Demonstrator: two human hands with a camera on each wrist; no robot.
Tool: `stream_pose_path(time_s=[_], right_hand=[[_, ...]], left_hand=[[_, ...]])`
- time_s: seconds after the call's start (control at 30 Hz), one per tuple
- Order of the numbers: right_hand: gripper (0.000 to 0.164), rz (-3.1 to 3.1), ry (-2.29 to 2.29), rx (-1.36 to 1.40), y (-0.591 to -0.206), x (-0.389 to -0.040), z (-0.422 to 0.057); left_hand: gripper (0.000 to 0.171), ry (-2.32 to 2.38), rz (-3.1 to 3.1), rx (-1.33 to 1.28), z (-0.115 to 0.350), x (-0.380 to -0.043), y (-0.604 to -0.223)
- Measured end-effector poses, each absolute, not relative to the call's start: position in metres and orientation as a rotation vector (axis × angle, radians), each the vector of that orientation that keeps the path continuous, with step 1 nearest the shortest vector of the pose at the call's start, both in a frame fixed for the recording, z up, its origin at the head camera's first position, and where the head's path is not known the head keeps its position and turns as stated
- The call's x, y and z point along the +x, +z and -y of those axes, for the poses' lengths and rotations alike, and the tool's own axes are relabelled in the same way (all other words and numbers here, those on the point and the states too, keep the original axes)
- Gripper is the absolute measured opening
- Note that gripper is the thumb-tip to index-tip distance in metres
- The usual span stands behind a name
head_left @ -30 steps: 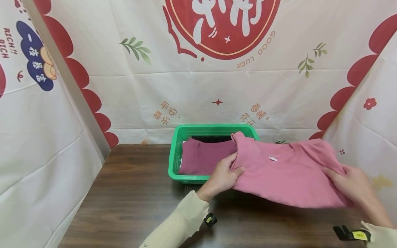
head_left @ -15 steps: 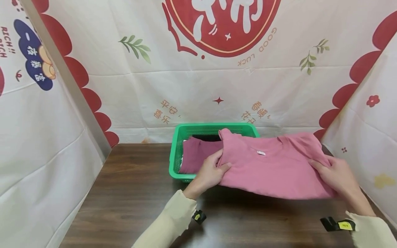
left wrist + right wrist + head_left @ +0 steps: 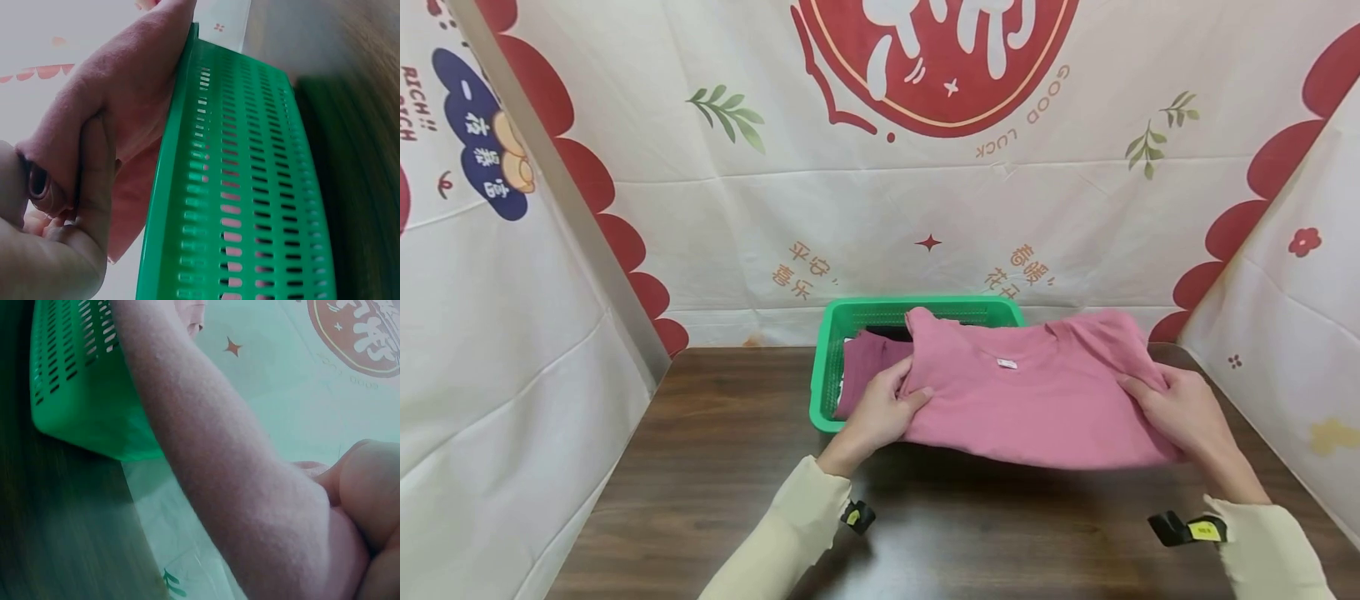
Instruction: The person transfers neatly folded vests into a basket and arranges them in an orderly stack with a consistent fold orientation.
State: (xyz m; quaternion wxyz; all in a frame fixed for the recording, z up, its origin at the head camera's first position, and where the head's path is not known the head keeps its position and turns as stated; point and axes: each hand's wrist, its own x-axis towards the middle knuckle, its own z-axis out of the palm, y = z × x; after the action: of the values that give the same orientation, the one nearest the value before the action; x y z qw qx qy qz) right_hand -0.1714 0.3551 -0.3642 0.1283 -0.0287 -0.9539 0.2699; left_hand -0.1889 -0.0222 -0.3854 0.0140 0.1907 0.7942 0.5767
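A pink folded T-shirt (image 3: 1030, 400) with a small white neck label is stretched between both hands, above the table and partly over the green basket (image 3: 822, 367). My left hand (image 3: 880, 408) pinches its left edge, thumb on top, in front of the basket. The right hand (image 3: 1183, 412) grips the opposite edge, to the right of the basket. Inside the basket lies a darker mauve folded garment (image 3: 865, 367), mostly covered by the T-shirt. In the left wrist view, the left fingers (image 3: 94, 181) curl round the fabric beside the basket's slotted wall (image 3: 244, 187).
The brown wooden table (image 3: 715, 467) carries the basket near its back edge. A white printed cloth (image 3: 737, 225) hangs behind it and along both sides. Black straps with yellow labels sit at both wrists.
Both hands have carried the pink T-shirt leftward and slightly up, so it covers more of the basket and the mauve garment. The grip on it stays the same.
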Motion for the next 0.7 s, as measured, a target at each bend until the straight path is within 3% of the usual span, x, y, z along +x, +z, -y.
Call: stream_pose_path(time_s=[0.7], right_hand=[[0.045,2.747,0.884,-0.013,-0.364,-0.194,-0.313]], left_hand=[[0.042,1.805,-2.520,0.530,0.057,-0.177,-0.353]])
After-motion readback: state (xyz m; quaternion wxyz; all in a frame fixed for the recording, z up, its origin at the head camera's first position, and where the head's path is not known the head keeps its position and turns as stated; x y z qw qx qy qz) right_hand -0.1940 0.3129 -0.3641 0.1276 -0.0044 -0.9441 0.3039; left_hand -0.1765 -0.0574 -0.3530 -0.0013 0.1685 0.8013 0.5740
